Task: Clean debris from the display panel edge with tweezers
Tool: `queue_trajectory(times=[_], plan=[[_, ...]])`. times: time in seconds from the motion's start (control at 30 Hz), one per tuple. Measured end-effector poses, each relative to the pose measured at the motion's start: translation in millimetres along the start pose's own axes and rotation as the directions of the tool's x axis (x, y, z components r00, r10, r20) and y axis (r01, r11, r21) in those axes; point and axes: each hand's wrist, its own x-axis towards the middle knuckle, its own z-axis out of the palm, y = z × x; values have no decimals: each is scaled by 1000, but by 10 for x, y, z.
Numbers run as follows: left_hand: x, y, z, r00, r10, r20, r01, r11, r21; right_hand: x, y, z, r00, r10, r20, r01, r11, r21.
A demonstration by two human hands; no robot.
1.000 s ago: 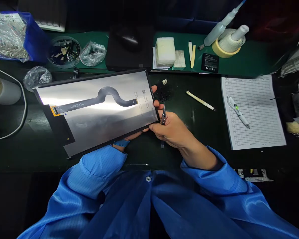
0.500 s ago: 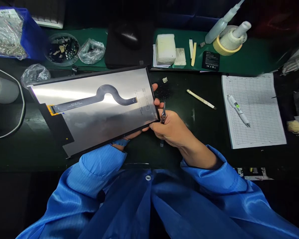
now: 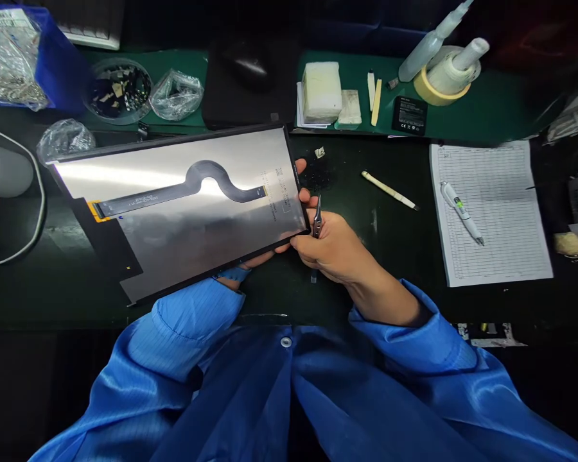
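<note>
Your display panel (image 3: 173, 247) is a flat, thin rectangle with its silvery back facing you, framed by a narrow black edge. The metal is smooth and mirror-like, with a bright streak of light across its upper part and a cloudy grey sheen below. Small print sits near its right end, too fine to read. A dark ribbon cable (image 3: 149, 200) lies flat on it, running straight from an orange connector (image 3: 95, 210) at the left, then bending in a rounded hump before it ends near the print. Beside that connector, a matte black strip (image 3: 110, 244) covers part of the left end.

You hold the panel tilted above the dark, scuffed worktop (image 3: 279, 301), most of it reaching leftward from your grip. Your left hand (image 3: 259, 260) is clamped on it from underneath, largely hidden, with fingertips curling past the right short edge. Your right hand (image 3: 332, 250) is closed around slim metal tweezers (image 3: 317, 223), their tips pointing away from you just beside that edge, while your right thumb meets the panel's near right corner. A glossy blue sleeve (image 3: 200, 308) bunches in soft folds below the panel
</note>
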Motion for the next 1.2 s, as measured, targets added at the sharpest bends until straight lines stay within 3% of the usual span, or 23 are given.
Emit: queue_trajectory(times=[0.23, 0.5, 0.67, 0.8, 0.9, 1.03, 1.2], plan=[[-86, -99, -10, 986, 99, 133, -106, 993, 47, -8, -30, 0, 1000, 17, 6, -17, 1000, 3], [-104, -39, 72, 997, 18, 80, -18, 1000, 0, -7, -12, 0, 1000, 8, -22, -9, 1000, -14], [-106, -68, 75, 993, 94, 77, -98, 994, 55, -14, -43, 9, 999, 36, 1, -36, 999, 4], [-112, -31, 139, 999, 49, 6, -49, 997, 62, -10, -23, 9, 999, 26, -32, -27, 999, -19], [-101, 5, 142, 999, -21, 47, 18, 998, 57, -11, -16, 9, 999, 22, -46, -23, 1000, -6], [-84, -9, 59, 999, 8, 38, -11, 998, 59, -15, -40, 12, 999, 42, -19, -42, 999, 18], [-84, -78, -24, 987, 75, 143, -72, 997, -21, -4, -21, 12, 999, 33, -19, -33, 999, 20]])
